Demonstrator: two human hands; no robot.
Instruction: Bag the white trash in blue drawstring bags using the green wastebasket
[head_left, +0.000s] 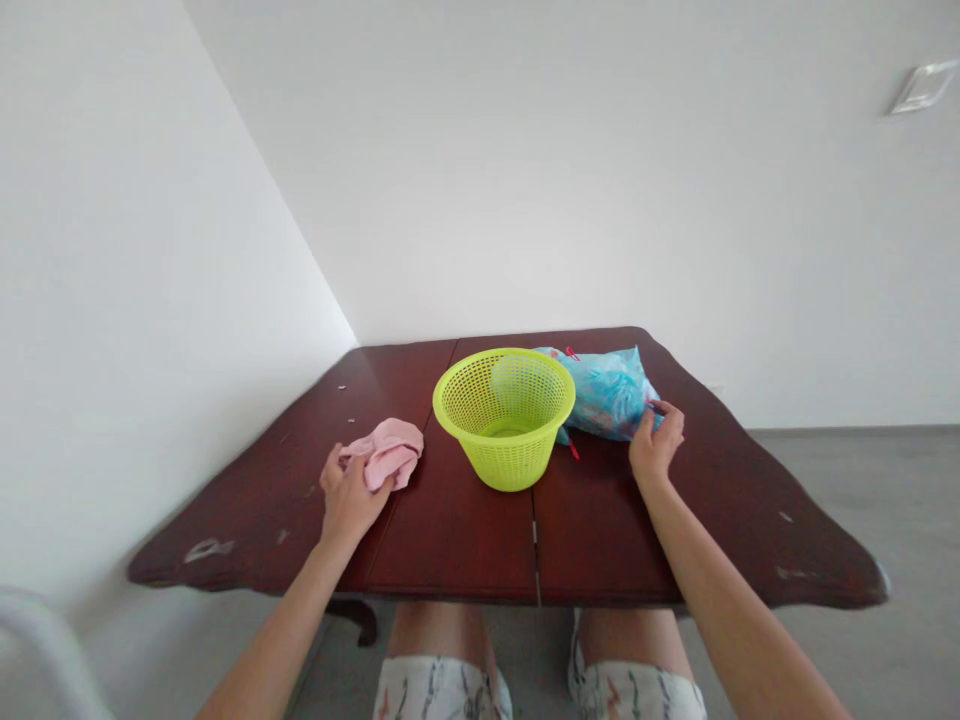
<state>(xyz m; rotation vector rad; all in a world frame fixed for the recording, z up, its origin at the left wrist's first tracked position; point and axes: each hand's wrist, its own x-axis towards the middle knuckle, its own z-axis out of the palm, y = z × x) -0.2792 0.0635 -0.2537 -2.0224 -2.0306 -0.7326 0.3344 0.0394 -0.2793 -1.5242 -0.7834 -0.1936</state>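
Observation:
At the left of the table, my left hand (354,497) is closed around the near side of a crumpled pink cloth (391,450). My right hand (658,440) pinches the right end of a blue translucent plastic bag (611,390), which lies on its side and looks full; its contents cannot be made out. Between my hands stands an upright yellow-green plastic basket (510,463) with perforated walls. Its rim hides the left part of the bag. Red drawstring ends (574,450) show beside the basket.
The dark reddish-brown wooden table (457,545) has wavy edges, seams and worn patches. White walls (525,200) rise behind it and to the left. My knees are under the near edge. A pale curved bar (45,640) shows at lower left.

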